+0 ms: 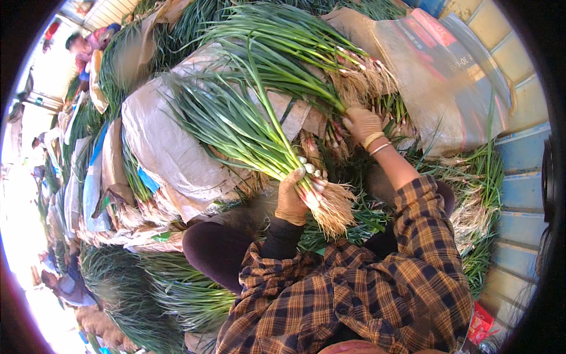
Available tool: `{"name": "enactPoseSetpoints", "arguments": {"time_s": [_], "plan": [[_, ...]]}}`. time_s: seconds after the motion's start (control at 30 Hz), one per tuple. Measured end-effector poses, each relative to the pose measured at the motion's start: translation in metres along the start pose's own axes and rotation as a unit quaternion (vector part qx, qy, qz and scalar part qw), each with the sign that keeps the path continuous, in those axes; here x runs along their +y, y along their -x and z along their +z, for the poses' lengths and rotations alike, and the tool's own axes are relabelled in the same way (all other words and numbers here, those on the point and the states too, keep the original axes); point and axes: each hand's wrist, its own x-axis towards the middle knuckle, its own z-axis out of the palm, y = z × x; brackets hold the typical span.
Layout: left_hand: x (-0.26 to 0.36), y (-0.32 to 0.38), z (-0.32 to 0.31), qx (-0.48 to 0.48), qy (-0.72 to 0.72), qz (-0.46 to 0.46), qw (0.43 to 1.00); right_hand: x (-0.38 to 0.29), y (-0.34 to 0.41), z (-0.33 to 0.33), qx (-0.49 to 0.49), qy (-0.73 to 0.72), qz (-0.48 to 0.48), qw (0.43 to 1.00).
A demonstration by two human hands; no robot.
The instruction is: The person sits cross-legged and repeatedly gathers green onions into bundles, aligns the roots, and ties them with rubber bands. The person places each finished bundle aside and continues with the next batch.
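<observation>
My left hand point(292, 199), in a thin tan glove, is closed around a bunch of green garlic plants point(269, 155). Their long leaves fan out to the upper left. The white and reddish bulbs point(313, 194) show at the thumb, with a tangle of pale roots point(334, 210) hanging towards my lap. My right hand point(363, 126), gloved too and with a bangle at the wrist, grips the lower end of a green garlic stalk point(331, 99); its fingertips are partly hidden. Just beyond lies a pile of the same plants point(283, 35), roots to the right.
White woven sacking point(172, 137) covers the heap before me. A printed sack point(442, 79) lies at the upper right. Loose plants and roots point(468, 208) line the blue and cream wall point(522, 186). Leafy bundles point(194, 287) lie left of my knee point(216, 252). Other people point(70, 283) are at the far left.
</observation>
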Motion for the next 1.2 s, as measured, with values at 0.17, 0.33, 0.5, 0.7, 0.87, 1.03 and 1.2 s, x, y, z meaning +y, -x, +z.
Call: {"name": "enactPoseSetpoints", "arguments": {"time_s": [0.17,0.33,0.5,0.7,0.87,1.03,1.2], "plan": [[0.002,-0.003,-0.006,-0.070,-0.021,-0.070,0.995,0.003,0.023,-0.058,0.085,-0.057,-0.117,0.988],[-0.006,-0.006,0.007,-0.130,-0.049,-0.081,0.987,-0.075,0.089,-0.094,0.193,0.012,-0.288,0.938],[-0.004,0.008,0.007,-0.054,-0.021,-0.014,0.998,-0.056,0.083,-0.084,-0.037,0.037,-0.122,0.991],[-0.014,0.026,-0.008,-0.059,-0.057,-0.063,0.995,-0.082,0.064,-0.036,-0.304,-0.593,-0.038,0.744],[-0.014,0.028,-0.018,-0.076,-0.039,-0.033,0.996,-0.120,0.061,-0.032,-0.253,-0.773,0.176,0.554],[-0.010,0.027,-0.007,-0.020,-0.111,-0.031,0.993,-0.118,0.099,-0.054,-0.118,-0.794,0.066,0.593],[-0.009,0.036,0.020,-0.015,-0.168,-0.027,0.985,-0.123,0.126,-0.078,-0.048,-0.725,-0.067,0.684]]}}
